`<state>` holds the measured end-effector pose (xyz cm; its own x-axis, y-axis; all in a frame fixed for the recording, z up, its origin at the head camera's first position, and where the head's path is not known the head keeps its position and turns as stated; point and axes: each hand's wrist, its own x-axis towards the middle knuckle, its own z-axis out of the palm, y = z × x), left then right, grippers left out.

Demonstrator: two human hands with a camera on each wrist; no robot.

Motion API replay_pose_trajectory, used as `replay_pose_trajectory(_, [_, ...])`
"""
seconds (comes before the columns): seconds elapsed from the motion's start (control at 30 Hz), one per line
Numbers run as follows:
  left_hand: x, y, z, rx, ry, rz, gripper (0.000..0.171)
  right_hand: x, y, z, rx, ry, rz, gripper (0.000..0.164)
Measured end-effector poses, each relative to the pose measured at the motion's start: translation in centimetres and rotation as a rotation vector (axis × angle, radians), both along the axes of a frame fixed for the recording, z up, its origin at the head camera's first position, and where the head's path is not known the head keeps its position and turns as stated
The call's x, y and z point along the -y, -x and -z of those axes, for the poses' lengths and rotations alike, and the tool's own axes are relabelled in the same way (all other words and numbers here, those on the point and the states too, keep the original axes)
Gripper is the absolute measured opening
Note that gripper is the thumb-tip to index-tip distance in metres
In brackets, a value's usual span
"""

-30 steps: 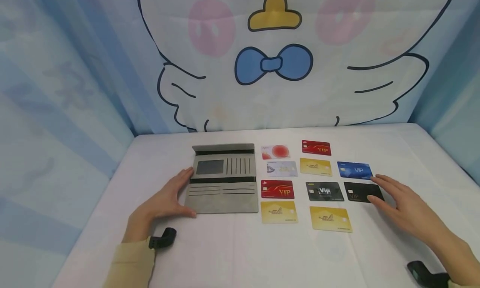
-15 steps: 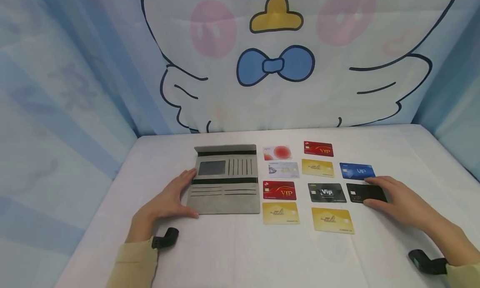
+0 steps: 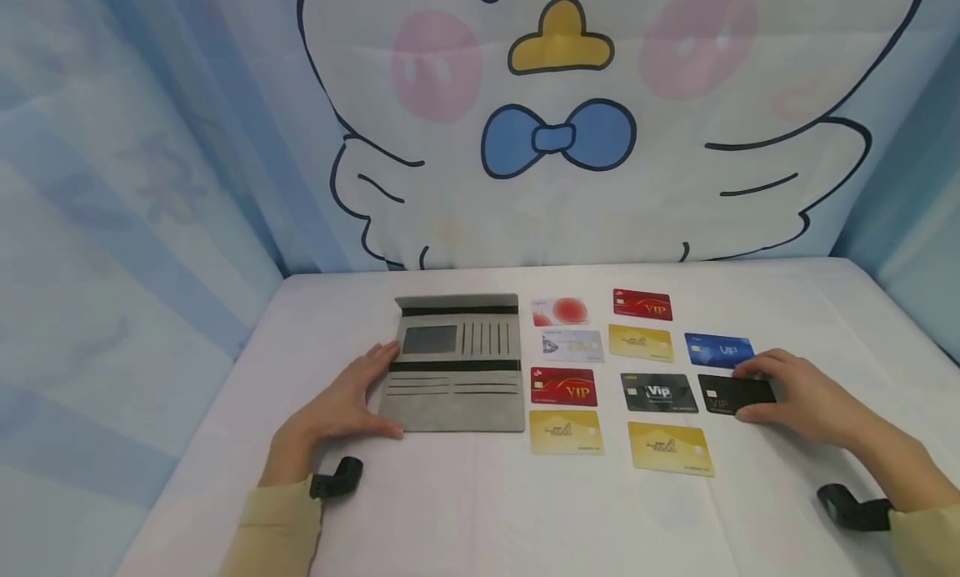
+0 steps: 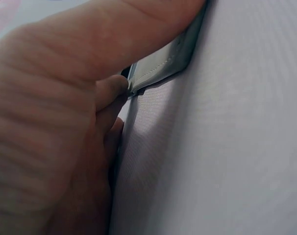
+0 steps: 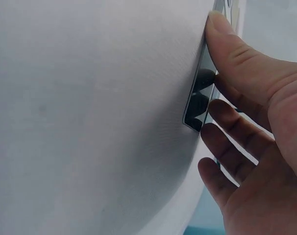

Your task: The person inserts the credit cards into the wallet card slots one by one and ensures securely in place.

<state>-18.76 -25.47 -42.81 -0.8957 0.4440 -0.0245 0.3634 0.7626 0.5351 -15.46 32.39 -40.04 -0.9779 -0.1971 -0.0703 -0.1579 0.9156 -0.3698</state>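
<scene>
A grey long wallet (image 3: 457, 393) lies unfolded, its window pocket and card slots facing up. My left hand (image 3: 341, 406) rests at its left side, fingers extended along the edge and thumb by the near corner; in the left wrist view the thumb crosses in front of the wallet's corner (image 4: 160, 68). At the far right of the laid-out cards, my right hand (image 3: 813, 402) spans a black VIP card (image 3: 723, 396), thumb at its near edge and bent index finger at its far edge. The right wrist view shows the fingertips reflected in the card's glossy face (image 5: 201, 90).
Between the hands lie several other cards: a blue VIP card (image 3: 708, 350), a dark grey VIP card (image 3: 660, 393), red cards (image 3: 564, 387), gold cards (image 3: 671, 448) and pale ones (image 3: 572, 346). A white cloth (image 3: 487, 510) covers the table; a printed curtain (image 3: 555, 210) hangs behind.
My right hand has moved slightly left and its fingers have closed in at the black card's edges. The left hand stays at the wallet. The whole view has shifted slightly.
</scene>
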Motion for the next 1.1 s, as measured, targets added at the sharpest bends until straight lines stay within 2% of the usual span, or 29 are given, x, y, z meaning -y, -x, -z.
replay_pose_trajectory(0.23, [-0.24, -0.02, -0.14, 0.011, 0.013, -0.007, 0.125, -0.26, 0.24, 0.19, 0.015, -0.007, -0.002, 0.061])
replay_pose_trajectory(0.67, [-0.11, -0.17, 0.04, -0.016, -0.003, 0.015, 0.12, -0.21, 0.0, 0.28, 0.035, -0.018, 0.019, 0.071])
replay_pose_trajectory(0.9, [-0.04, -0.48, -0.35, -0.005, -0.004, 0.009, 0.12, -0.44, 0.0, 0.37, -0.001, -0.006, 0.004, 0.05])
replay_pose_trajectory(1.1, [-0.01, -0.38, -0.42, -0.013, 0.004, 0.008, 0.121, -0.92, 0.47, 0.18, -0.006, 0.006, -0.018, 0.041])
